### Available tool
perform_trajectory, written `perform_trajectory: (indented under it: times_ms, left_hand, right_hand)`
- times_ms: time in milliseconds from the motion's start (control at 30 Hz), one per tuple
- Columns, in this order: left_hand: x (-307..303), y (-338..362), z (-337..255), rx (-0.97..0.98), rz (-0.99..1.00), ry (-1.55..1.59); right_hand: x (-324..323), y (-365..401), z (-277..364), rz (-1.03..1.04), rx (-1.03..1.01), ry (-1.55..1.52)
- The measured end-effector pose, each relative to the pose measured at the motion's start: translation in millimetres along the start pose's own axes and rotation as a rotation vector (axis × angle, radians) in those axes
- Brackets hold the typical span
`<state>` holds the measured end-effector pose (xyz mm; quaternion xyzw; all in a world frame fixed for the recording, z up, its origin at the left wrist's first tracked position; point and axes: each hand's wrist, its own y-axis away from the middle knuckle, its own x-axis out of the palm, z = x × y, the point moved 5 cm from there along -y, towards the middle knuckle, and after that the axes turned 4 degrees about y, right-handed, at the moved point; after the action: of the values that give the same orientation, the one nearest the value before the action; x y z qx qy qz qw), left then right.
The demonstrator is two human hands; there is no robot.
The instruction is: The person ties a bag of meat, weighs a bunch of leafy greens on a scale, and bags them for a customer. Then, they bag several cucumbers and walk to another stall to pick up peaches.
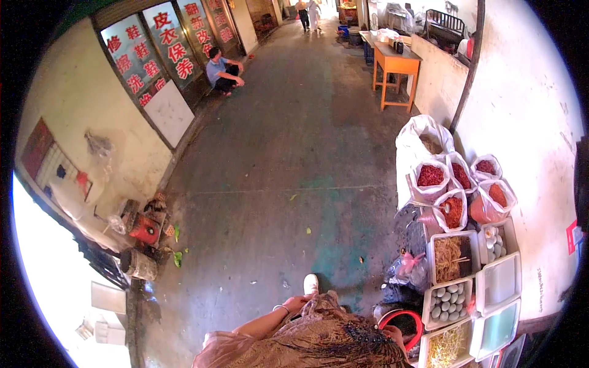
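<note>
My left hand (pixel 297 302), with a bracelet at the wrist, is closed against the front of my brown patterned dress (pixel 319 334). Whatever its fingers hold is too small to make out. At the lower right, my right hand (pixel 392 334) is closed at a red ring-shaped handle (pixel 419 331), partly hidden by dark fringe on the dress. Close beside it are a tray of bean sprouts (pixel 446 347), a tray of grey-white eggs (pixel 448 302) and a dark plastic bag (pixel 388 310). The toe of one white shoe (pixel 311 283) shows below the dress.
Open sacks of dried red goods (pixel 431 175) and more trays (pixel 499 283) line the right wall. Farther up stands an orange table (pixel 396 64). A person (pixel 224 72) squats by the left wall. Stoves (pixel 145 228) sit at the left; two people are far ahead.
</note>
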<state>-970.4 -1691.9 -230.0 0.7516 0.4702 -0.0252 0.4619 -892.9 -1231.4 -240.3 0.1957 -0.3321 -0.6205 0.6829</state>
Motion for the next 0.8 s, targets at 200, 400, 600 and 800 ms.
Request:
perform_trajectory:
  times_ms: [200, 400, 600, 800]
  left_hand:
    - [3.0, -4.4, 11.3, -0.007, 0.042, 0.035]
    - [26.9, -45.7, 48.7, 0.086, 0.046, -0.024]
    - [25.2, -58.8, 56.2, 0.126, 0.05, -0.014]
    - [-38.5, 0.8, -24.0, -0.08, 0.057, 0.098]
  right_hand:
    - [4.2, 0.9, 4.8, -0.01, -0.013, 0.108]
    - [20.1, 16.7, 26.9, -0.105, 0.048, 0.074]
    - [-76.4, -80.8, -107.2, -0.012, 0.014, 0.288]
    - [-68.7, -82.6, -100.7, 0.027, 0.021, 0.298]
